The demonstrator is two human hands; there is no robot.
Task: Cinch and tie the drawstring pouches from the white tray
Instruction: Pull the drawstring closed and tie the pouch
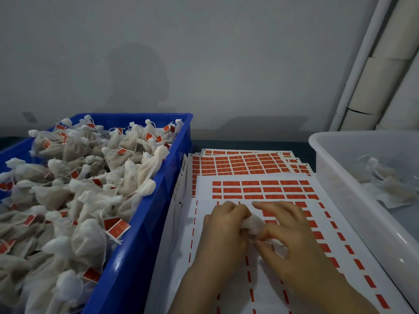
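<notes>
A small white drawstring pouch [255, 224] sits between both hands above the label sheets, mostly covered by fingers. My left hand [223, 230] grips its left side with curled fingers. My right hand [288, 234] pinches the pouch's lower end between thumb and forefinger, the other fingers spread over it. The white tray [335, 175] stands at the right and holds a few untied pouches [385, 184] seen through its translucent wall.
A blue crate [140, 241] at the left is heaped with tied pouches [90, 184] carrying red tags. Sheets of red labels [249, 175] are stacked on the table under my hands. A grey wall stands behind, with white pipes [371, 71] at the right.
</notes>
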